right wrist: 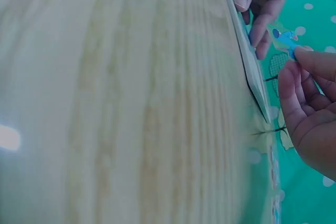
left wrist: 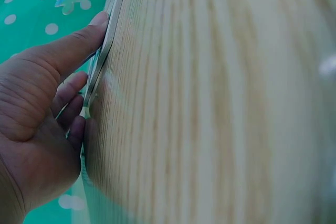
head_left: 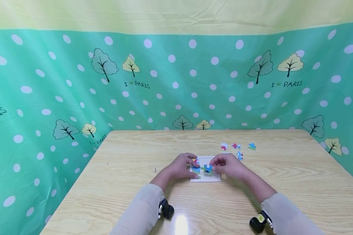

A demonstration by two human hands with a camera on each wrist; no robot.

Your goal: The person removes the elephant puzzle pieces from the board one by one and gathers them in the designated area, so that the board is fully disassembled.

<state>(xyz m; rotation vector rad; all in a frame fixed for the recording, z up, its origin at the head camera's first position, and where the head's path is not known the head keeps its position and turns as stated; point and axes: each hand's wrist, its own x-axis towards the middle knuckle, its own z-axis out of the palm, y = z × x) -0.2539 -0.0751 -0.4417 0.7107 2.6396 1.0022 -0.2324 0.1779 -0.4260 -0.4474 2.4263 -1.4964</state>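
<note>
A white puzzle board (head_left: 213,179) lies on the table with a few coloured jigsaw pieces (head_left: 196,170) along its left side. My left hand (head_left: 182,165) rests on that side, thumb near the front corner and fingers spread over the pieces. Above the middle of the board, my right hand (head_left: 230,166) pinches a blue and green jigsaw piece (head_left: 208,168) between thumb and fingertips. In the right wrist view this jigsaw piece (right wrist: 283,38) is tilted and raised off the board. The left wrist view shows the left thumb (left wrist: 97,24) against the board's edge.
Loose jigsaw pieces lie beyond the board to the right, among them a pink and white piece (head_left: 224,146), a red and white one (head_left: 236,146), a blue and green one (head_left: 252,146) and one with an eye (head_left: 239,155). A patterned green curtain (head_left: 164,81) hangs behind the wooden table (head_left: 129,156).
</note>
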